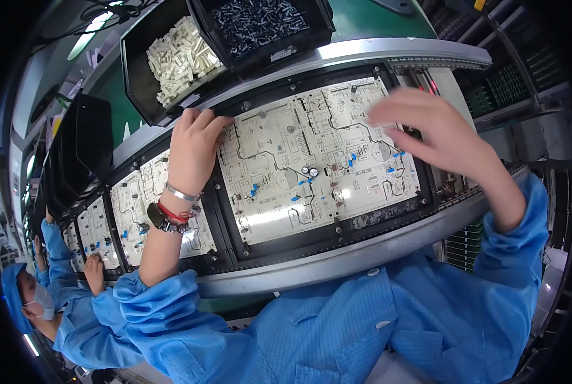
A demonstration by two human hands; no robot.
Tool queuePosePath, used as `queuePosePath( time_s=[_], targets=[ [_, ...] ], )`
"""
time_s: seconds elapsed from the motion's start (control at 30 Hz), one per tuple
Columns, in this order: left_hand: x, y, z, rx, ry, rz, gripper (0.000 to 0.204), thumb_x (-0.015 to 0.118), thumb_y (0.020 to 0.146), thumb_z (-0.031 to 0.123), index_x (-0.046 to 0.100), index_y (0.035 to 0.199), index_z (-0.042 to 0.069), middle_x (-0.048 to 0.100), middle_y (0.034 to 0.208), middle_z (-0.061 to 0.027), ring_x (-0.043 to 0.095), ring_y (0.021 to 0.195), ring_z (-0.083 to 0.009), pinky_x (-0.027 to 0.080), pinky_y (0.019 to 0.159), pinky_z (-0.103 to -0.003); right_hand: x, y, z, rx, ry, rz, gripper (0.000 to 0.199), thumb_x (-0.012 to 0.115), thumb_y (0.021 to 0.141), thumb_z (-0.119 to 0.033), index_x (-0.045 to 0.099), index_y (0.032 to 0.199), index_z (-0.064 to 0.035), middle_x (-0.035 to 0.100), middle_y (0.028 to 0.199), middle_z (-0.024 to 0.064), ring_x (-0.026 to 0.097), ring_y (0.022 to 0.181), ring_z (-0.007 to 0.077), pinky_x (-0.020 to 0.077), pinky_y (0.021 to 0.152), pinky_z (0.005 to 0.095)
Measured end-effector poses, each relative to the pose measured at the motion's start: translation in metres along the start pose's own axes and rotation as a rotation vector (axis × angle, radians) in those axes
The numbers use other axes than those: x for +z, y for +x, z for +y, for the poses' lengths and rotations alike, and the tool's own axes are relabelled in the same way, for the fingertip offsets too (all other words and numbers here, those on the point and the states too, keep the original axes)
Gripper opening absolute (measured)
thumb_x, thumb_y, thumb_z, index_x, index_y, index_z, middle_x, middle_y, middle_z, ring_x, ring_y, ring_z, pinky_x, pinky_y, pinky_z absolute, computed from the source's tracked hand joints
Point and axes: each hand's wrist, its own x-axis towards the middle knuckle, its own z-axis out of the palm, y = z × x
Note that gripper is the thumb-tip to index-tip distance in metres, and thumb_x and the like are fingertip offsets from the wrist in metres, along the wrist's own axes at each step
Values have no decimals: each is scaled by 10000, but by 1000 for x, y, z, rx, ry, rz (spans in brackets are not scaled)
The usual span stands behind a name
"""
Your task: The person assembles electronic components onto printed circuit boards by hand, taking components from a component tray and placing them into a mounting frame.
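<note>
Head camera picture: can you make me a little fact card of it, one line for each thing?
Circuit board: white, with blue parts, in a black frame
Left hand: fingers at the board's upper-left edge; anything held is hidden
Right hand: blurred, fingers over the board's right side, thumb apart
Left bin: black, holding white parts
Right bin: black, holding small dark parts
Co-worker: at left, in blue cap and mask

Circuit board (324, 160): smooth, glossy white face, glare toward near left. Surrounding frame (286, 245): matt black, plastic-looking. Near rail (337, 261): bare metal, dull satin sheen. Far left bin (135, 96): smooth black plastic; white pieces (178, 61) inside matt, plastic-looking. Far right bin (254, 63): same plastic; dark pieces (260, 29) glinting. Bangle (182, 193): polished metal. Smock (331, 313): blue woven cloth, fine-gridded, creased.
</note>
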Motion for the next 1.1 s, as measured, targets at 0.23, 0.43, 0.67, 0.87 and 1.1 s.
queuePosePath(
  time_s=[0.23,0.43,0.67,0.87,1.1],
  targets=[
    [-1,-7,-1,64,140,-50,404,552,712,28,628,1096,126,505,904,-51,487,915,-260,438,815,-347,83,92,47,42,-264,181,269,612,800,-51,600,1067,-15,536,986,71,541,955,263,463,836,352],
    [-6,-6,0,126,196,-38,374,548,728,62,611,1096,36,514,950,-82,475,998,-261,410,887,-348,91,102,28,254,71,248,68,643,771,-28,624,821,14,551,774,88,577,729,221,471,667,333],
    [-17,6,8,114,10,20,315,559,689,-6,631,992,47,560,912,-115,512,978,-301,440,864,-386,46,108,18,325,250,-251,82,630,791,-36,646,861,5,598,801,104,590,700,214,466,641,304],
    [-22,81,-55,-181,-184,149,197,560,772,28,655,945,40,618,880,-156,581,867,-345,474,765,-408,7,164,32,-133,-156,298,230,536,820,-18,631,1029,-8,610,880,146,594,854,320,477,784,377],
    [2,115,-64,-294,-34,-170,126,636,760,119,680,822,19,643,788,-198,617,763,-375,498,712,-430,27,205,88,-23,-213,-92,194,599,763,-92,658,936,-28,656,882,138,625,878,315,494,778,395]
  ],
)
